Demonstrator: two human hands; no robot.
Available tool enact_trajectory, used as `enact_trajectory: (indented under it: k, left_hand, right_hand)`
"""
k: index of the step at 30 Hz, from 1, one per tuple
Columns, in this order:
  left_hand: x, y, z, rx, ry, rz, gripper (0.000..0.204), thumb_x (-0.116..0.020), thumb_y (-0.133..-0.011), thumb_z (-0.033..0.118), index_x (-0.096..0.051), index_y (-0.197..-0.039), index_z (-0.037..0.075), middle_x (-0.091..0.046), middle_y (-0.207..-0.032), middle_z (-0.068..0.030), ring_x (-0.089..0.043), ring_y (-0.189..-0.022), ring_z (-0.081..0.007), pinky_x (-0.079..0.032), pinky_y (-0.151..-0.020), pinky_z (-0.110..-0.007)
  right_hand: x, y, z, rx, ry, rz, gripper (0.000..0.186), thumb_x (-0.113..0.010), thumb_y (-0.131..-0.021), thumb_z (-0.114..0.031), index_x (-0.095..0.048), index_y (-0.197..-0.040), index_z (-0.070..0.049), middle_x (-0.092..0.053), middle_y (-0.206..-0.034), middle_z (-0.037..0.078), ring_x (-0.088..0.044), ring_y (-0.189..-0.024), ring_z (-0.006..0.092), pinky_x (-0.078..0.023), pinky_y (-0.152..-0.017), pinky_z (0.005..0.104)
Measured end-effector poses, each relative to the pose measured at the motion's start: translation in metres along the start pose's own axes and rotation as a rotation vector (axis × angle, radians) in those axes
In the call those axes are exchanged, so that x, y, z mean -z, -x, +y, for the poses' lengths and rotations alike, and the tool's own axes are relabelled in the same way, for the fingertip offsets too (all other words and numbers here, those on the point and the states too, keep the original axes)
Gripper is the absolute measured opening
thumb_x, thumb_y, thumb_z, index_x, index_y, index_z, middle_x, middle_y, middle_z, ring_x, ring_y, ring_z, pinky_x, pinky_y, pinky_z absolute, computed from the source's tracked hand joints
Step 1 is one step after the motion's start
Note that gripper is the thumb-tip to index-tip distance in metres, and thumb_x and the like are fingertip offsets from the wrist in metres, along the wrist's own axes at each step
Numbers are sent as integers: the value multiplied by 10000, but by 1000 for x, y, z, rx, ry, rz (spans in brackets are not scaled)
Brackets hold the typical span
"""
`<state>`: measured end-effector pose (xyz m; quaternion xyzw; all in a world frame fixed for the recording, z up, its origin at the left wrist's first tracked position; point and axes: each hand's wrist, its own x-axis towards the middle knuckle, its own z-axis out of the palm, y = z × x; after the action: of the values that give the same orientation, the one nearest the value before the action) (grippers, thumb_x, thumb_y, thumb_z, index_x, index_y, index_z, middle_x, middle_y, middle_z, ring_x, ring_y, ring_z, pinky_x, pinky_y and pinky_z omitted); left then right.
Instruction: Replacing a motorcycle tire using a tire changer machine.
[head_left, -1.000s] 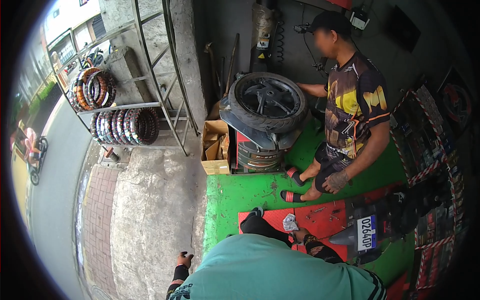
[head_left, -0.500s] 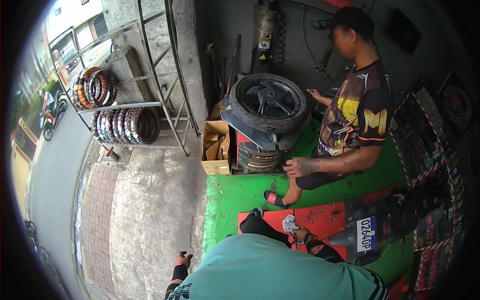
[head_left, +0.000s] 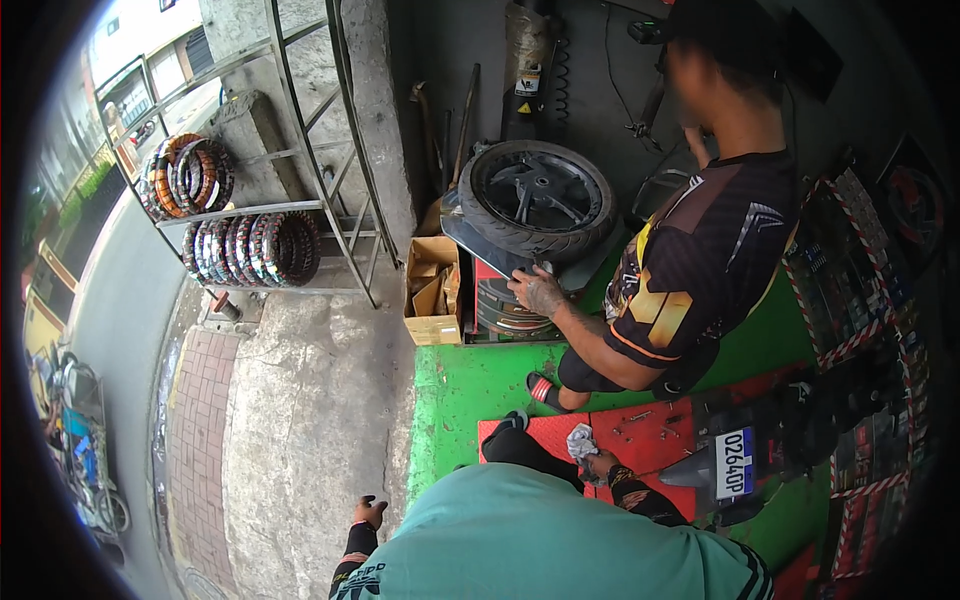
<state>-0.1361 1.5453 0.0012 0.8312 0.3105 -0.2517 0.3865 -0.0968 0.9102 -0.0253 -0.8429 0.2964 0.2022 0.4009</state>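
Observation:
My left hand (head_left: 370, 512) hangs at my left side above the concrete pavement, its fingers partly stretched out and nothing visible in them. On my right, my right hand (head_left: 600, 466) grips a crumpled grey-white rag (head_left: 581, 442) over the red floor plate (head_left: 640, 436). Small loose metal parts lie on that plate, just beyond the rag. Dark patterned sleeves cover both my forearms, and my teal shirt fills the lower middle. Right of my right hand is the dark rear end of a motorcycle (head_left: 775, 455) with a white number plate (head_left: 733, 463).
Ahead, a co-worker (head_left: 680, 250) bends by a black motorcycle wheel (head_left: 538, 197) lying flat on a tyre machine. A cardboard box (head_left: 433, 290) stands beside it. Tyres hang on a metal rack (head_left: 325, 190) at left, near the road. Goods panels (head_left: 835, 275) line the right side.
The co-worker has leaned in, and one hand has moved left and up to the machine's edge below the wheel. A blue vehicle has entered at the road's lower left. My hands have hardly moved.

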Motion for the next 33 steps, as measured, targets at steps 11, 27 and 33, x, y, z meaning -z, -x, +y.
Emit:
enact_trajectory:
  k: [11,27,33]
  left_hand:
    - [18,5,162,-351,346,-189,541,-694,-886,303,-510,-1330,55,-616,-1234,-193,-618,-1098,-261,-501,-896,-354]
    - [77,67,314,-607,765,-276,227,-613,-965,235,-624,-991,10,-631,-890,4,-551,-802,-68,-449,-744,-231]
    - [95,66,290,-624,701,-180,266,-609,-967,277,-637,-1001,15,-627,-883,11,-529,-843,-74,-424,-793,-238]
  right_hand:
    - [3,39,-239,351,-511,-292,301,-628,-937,-194,-623,-1160,9,-679,-1019,59,-638,-903,138,-499,-804,297]
    - [-16,118,-429,396,-1112,-484,239,-567,-949,-234,-610,-1115,-68,-633,-1050,26,-600,-946,167,-480,-817,361]
    - [-16,105,-429,455,-1062,-321,212,-625,-924,-198,-640,-1085,-61,-647,-1019,-6,-594,-908,106,-486,-768,311]
